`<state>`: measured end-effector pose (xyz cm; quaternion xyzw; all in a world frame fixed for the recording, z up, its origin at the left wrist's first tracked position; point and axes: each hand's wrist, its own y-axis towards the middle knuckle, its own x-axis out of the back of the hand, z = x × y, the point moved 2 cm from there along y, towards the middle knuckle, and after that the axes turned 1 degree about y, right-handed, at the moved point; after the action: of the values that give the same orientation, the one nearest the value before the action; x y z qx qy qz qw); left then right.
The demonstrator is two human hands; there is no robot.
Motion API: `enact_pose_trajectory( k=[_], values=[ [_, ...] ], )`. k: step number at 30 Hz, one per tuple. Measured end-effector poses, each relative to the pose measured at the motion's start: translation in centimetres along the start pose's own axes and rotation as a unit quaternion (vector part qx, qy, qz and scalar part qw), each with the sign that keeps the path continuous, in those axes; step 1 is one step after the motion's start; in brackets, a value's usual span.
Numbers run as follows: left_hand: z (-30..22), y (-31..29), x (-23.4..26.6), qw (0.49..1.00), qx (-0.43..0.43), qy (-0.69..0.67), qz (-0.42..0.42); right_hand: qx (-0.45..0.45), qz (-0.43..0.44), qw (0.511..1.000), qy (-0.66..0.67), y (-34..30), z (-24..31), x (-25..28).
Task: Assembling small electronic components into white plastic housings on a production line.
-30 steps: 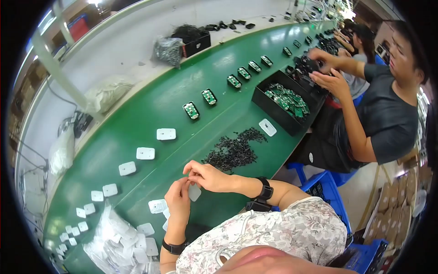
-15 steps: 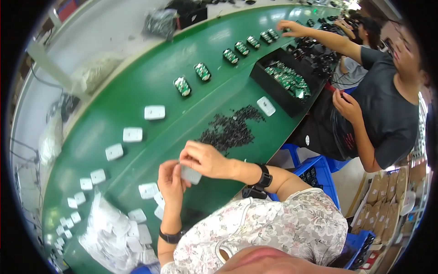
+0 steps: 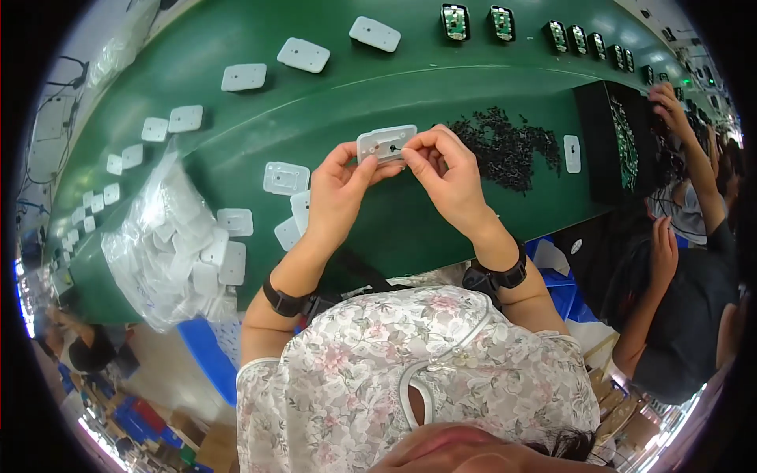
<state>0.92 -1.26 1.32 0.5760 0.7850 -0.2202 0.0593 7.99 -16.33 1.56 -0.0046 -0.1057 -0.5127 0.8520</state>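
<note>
My left hand (image 3: pixel 337 189) grips a white plastic cover (image 3: pixel 378 140) by its lower edge, its hollow inner side facing up. A small black part (image 3: pixel 393 148) sits at the cover's right half, and the fingertips of my right hand (image 3: pixel 448 175) pinch at it. Just right of that hand spreads a heap of small black parts (image 3: pixel 505 146). To the left of my left hand lie loose white covers, among them an upturned cover (image 3: pixel 285 178) and a partly overlapped cover (image 3: pixel 300 210).
A clear plastic bag (image 3: pixel 158 244) full of white covers rests on the green table (image 3: pixel 339 98) at left. Several white covers (image 3: pixel 303 55) line its far side. Black housings with green boards (image 3: pixel 455 22) stand far right, near a black box (image 3: pixel 603 146). A co-worker's hand (image 3: pixel 670 109) reaches beyond it.
My view has turned, so the table appears shifted. The white cover, held between both hands before, now shows its hollow side, with my right fingertips at a small black part.
</note>
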Motion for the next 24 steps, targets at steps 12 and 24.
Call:
enact_pose_trajectory(
  k=[12, 24],
  values=[
    [0.9, -0.3, 0.0, 0.998, -0.05, -0.002, 0.026, 0.026, -0.005, 0.998, -0.061, 0.1, 0.3, -1.3],
    [0.8, -0.2, 0.6, 0.997, -0.071, 0.016, 0.031, 0.182, -0.065, 0.967, -0.168, 0.1, 0.4, -0.6]
  ],
)
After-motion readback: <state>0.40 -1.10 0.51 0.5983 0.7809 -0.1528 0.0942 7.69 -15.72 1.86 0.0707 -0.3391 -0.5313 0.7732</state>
